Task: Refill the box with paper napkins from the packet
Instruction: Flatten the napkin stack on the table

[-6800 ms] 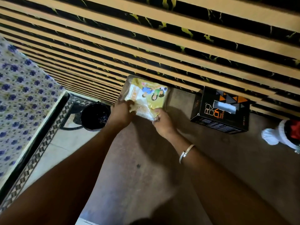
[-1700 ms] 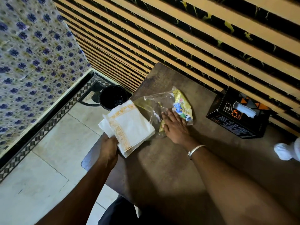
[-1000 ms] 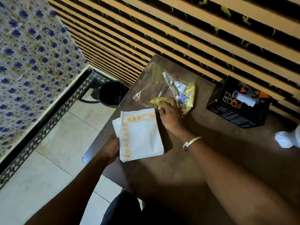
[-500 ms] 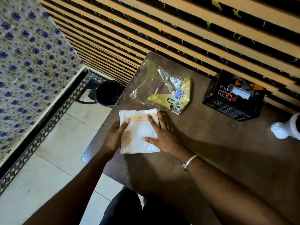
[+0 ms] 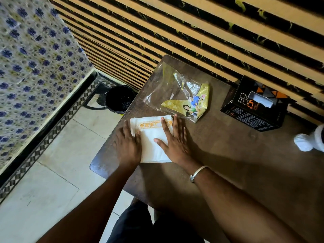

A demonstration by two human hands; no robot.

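Note:
A white stack of paper napkins (image 5: 152, 146) with an orange patterned border lies flat near the left end of the brown table (image 5: 228, 163). My left hand (image 5: 128, 144) rests flat on its left edge, and my right hand (image 5: 175, 139) lies flat on its right side with the fingers spread. Just beyond the stack sits the crumpled clear and yellow plastic packet (image 5: 180, 97), which looks flat and emptied. The black napkin box (image 5: 254, 106), with orange triangles and a white napkin poking from its top slot, stands at the back right against the wall.
A black waste bin (image 5: 119, 99) stands on the tiled floor left of the table. A white soft object (image 5: 308, 141) lies at the table's right edge. A striped slatted wall runs behind, and blue-flowered fabric (image 5: 35, 67) hangs at left.
Over the earlier frames the napkin stack came out of the packet in my left hand and was laid on the table. Both hands now press flat on it; my right hand left the packet.

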